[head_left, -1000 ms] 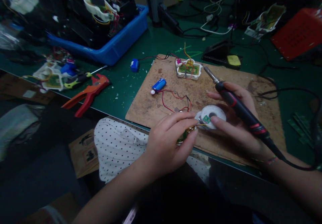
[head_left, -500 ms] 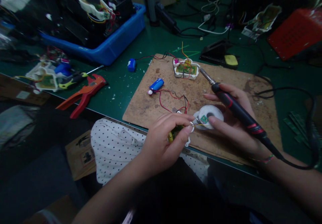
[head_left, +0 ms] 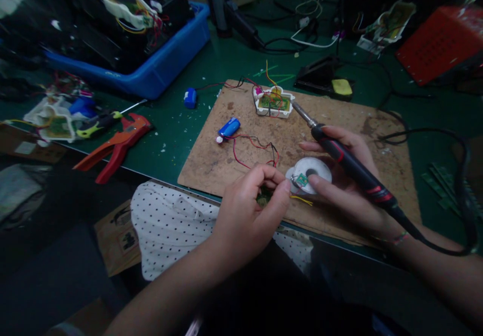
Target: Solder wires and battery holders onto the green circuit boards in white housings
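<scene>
My right hand (head_left: 349, 185) is closed around several things. A black and red soldering iron (head_left: 350, 167) lies across it, its metal tip pointing up-left towards a white housing with a circuit board (head_left: 273, 103). The same hand's fingers hold a white spool of solder (head_left: 317, 167), with the thumb against a small green circuit board (head_left: 302, 179) over the spool. My left hand (head_left: 252, 210) is pinched just left of the spool. Thin yellow wires (head_left: 302, 200) stick out from its fingertips. Beneath its fingers a greenish board (head_left: 263, 196) shows in part; the rest is hidden.
A brown work board (head_left: 204, 160) carries a blue battery (head_left: 229, 127) with red and black leads. Red-handled cutters (head_left: 116, 145) and a screwdriver (head_left: 100, 123) lie left. Behind are a blue bin (head_left: 151, 82), an iron stand with yellow sponge (head_left: 342, 87) and a red box (head_left: 439, 47).
My left fingers have closed further over the housing, which now barely shows. The yellow wires now point out to the right below the spool. The whole view has shifted slightly.
</scene>
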Available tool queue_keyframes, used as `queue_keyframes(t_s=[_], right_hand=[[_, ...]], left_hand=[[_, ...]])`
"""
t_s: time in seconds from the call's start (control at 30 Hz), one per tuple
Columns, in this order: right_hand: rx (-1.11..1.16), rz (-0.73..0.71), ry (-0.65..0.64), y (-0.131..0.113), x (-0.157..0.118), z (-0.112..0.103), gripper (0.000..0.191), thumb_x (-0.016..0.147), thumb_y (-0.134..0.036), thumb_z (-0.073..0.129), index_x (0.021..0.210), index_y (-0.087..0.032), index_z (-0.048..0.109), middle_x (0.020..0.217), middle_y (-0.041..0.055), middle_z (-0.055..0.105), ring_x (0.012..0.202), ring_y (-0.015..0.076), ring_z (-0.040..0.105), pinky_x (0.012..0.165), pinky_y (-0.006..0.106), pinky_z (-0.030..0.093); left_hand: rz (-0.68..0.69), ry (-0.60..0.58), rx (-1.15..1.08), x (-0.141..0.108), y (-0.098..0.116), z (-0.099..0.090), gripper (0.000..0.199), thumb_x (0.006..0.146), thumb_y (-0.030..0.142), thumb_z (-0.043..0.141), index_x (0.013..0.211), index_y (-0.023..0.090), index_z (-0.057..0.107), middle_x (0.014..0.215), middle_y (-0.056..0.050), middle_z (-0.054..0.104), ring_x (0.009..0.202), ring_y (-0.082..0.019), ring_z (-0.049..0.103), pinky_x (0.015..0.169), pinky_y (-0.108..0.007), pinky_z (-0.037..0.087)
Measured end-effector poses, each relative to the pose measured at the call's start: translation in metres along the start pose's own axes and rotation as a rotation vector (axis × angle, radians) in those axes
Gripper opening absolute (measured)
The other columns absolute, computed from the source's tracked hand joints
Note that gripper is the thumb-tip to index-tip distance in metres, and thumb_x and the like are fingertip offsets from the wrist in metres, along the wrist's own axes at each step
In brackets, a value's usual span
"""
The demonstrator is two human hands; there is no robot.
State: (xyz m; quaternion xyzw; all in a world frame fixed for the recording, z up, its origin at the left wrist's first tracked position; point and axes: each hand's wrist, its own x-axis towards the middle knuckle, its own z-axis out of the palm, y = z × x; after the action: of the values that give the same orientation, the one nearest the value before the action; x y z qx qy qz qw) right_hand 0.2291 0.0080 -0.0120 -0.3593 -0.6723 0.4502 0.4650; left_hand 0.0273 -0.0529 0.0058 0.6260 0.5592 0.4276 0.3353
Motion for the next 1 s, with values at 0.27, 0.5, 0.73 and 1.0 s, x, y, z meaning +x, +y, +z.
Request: queue_keyframes(t_s=[0.27, 0.5, 0.73, 1.0], right_hand=[[-0.019, 0.011, -0.010, -0.0029, 0.0007, 0.0002, 0.071, 0.078, -0.020, 0.083, 0.140, -0.039, 0.054, 0.137, 0.0026, 0.064, 0.130, 0.0260, 0.064, 0.095, 0.037, 0.065], [0.003, -0.025, -0.013, 0.0020, -0.0006, 0.0002, 0.073, 0.079, -0.018, 0.082, 0.144, -0.034, 0.051, 0.138, 0.0047, 0.065, 0.130, 0.0234, 0.064, 0.099, 0.034, 0.062], [0.018, -0.077, -0.034, 0.0052, 0.0015, -0.0016, 0.075, 0.077, -0.013, 0.081, 0.143, -0.036, 0.052, 0.136, 0.0036, 0.065, 0.129, 0.0228, 0.064, 0.100, 0.033, 0.062], [-0.022, -0.072, 0.023, 0.0042, 0.0002, -0.0054, 0.083, 0.071, -0.013, 0.086, 0.144, -0.037, 0.052, 0.144, 0.0032, 0.058, 0.130, 0.0248, 0.064, 0.093, 0.030, 0.064]], left_hand=[[0.297, 0.035, 0.336, 0.0040, 0.0045, 0.0013, 0.009, 0.093, 0.021, 0.068, 0.084, 0.019, 0.065, 0.072, 0.003, 0.071, 0.066, -0.013, 0.065, 0.065, -0.030, 0.044], [0.430, 0.165, 0.384, 0.0065, 0.0010, 0.0040, 0.002, 0.089, 0.019, 0.073, 0.087, 0.021, 0.073, 0.105, -0.005, 0.073, 0.096, -0.020, 0.066, 0.085, -0.035, 0.051], [0.390, 0.055, 0.279, 0.0099, 0.0041, 0.0082, 0.010, 0.089, 0.013, 0.071, 0.084, 0.021, 0.066, 0.100, 0.002, 0.081, 0.107, -0.019, 0.072, 0.098, -0.040, 0.051], [0.371, 0.068, 0.299, 0.0078, 0.0044, 0.0097, 0.012, 0.088, 0.013, 0.071, 0.084, 0.022, 0.063, 0.100, 0.004, 0.082, 0.105, -0.018, 0.074, 0.099, -0.040, 0.047]])
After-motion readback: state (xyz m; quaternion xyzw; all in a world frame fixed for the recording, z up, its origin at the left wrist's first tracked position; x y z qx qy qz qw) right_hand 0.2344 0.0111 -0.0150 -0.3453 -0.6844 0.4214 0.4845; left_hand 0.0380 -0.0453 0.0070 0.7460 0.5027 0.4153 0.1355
